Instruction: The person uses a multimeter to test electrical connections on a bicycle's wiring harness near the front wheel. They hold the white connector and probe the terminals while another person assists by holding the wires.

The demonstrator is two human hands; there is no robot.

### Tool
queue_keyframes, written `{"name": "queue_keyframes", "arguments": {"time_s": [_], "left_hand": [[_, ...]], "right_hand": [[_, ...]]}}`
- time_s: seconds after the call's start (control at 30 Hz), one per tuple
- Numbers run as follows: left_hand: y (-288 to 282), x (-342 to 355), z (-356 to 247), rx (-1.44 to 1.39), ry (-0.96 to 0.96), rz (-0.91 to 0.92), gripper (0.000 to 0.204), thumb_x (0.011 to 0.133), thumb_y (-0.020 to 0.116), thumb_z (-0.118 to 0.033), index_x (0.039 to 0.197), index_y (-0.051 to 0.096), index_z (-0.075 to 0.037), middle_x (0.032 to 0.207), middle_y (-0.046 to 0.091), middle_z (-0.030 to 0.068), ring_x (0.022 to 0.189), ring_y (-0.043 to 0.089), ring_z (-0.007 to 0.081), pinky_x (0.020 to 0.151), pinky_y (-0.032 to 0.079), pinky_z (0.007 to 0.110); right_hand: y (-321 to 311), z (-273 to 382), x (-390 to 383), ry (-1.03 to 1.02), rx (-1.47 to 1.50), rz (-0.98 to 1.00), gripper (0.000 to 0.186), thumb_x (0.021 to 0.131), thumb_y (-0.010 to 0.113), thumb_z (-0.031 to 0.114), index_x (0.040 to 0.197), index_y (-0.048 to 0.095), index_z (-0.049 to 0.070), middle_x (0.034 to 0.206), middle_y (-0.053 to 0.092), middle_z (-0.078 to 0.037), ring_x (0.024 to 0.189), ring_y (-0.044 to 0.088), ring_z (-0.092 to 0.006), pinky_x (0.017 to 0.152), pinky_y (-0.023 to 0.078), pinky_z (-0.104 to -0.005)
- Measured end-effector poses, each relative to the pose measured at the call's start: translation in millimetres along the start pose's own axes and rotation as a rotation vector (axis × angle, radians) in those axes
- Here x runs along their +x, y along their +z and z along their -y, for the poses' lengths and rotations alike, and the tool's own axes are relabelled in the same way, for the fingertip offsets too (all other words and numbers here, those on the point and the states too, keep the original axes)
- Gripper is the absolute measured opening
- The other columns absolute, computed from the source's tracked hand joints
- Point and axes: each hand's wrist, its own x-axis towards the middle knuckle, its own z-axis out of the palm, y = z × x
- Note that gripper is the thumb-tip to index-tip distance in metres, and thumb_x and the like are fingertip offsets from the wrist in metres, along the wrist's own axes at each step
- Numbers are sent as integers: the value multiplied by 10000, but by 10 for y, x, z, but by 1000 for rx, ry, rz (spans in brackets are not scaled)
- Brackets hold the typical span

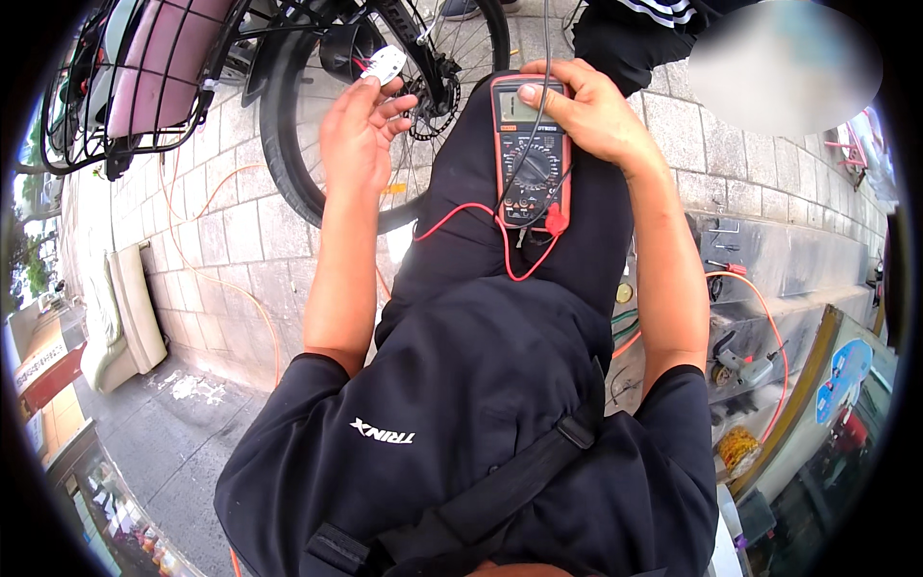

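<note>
My left hand (365, 120) pinches a small white part (385, 65) with red wires between thumb and forefinger, its other fingers apart. Behind that part sits a dark round housing (348, 50), beside a bicycle's front wheel (279, 125). My right hand (596, 111) is closed round the upper end of a red-edged multimeter (532, 163), which rests on my dark-clothed thigh. The thumb lies over the edge of its display. From its lower sockets a red test lead (510, 260) loops down and left. A black test lead (546, 58) crosses the meter's face and runs upward.
A black wire basket (125, 144) with a pink item hangs at the upper left. An orange cable (255, 298) trails over the paving. At right lie a red-handled screwdriver (727, 268) and metal tools (745, 365). Another person's dark trouser leg (615, 48) is close by at the top.
</note>
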Motion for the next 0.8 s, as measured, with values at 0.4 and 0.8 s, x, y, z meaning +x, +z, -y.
{"name": "queue_keyframes", "arguments": {"time_s": [0.4,0.8], "left_hand": [[44,-1,76,-72,-2,48,309,998,653,-183,1211,637,40,1077,725,174,892,744,252,666,590,313],[-4,13,50,6,-4,23,305,989,662,-195,1181,643,42,1049,728,159,854,742,219,650,574,293]], "right_hand": [[-343,27,91,171,-240,-158,568,929,738,390,1329,649,-2,1085,722,-142,1038,676,-195,929,517,-317],[1514,791,-600,-620,-886,471,213,733,694,124,914,702,13,877,606,-83,902,554,-249,813,395,-344]]}}
